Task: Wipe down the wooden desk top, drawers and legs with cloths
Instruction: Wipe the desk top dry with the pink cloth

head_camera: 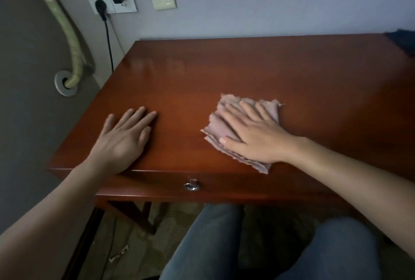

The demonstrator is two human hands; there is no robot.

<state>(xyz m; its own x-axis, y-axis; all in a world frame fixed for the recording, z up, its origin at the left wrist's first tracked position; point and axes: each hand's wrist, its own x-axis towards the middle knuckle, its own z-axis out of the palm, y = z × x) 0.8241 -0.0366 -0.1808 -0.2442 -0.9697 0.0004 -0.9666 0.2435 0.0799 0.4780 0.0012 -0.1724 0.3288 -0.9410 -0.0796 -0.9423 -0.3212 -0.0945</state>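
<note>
The right hand (251,136) lay flat on a folded pinkish cloth (242,131), fingers straight and a little spread, and pressed it onto the wooden counter (202,73) near the front edge, to the right of the middle. The left hand (125,136) rested with flat palm on the bare wood at the front left corner, its fingers straight and holding nothing; it seemed to steady the body. The two hands were well apart.

The step in hand was, as I judge, the wiping of the top. To do it well, the pressure should stay even under the whole palm, so that the folded layers do not slide apart; their frayed edges already showed at the near side. Long overlapping strokes along the wood grain would probably leave fewer streaks than short circles. The far part of the top near the wall showed a dull reflection, and whether it was already wiped I could not tell. The left hand covered one corner, so that place would need a pass when the hand moved away.

The drawer front with its metal lock (191,186) under the edge, and the dark leg (134,214) below, looked not yet wiped. A dark thing (404,41) at the far right corner was too cropped to name; the cloth should go around it or it should be lifted.
</note>
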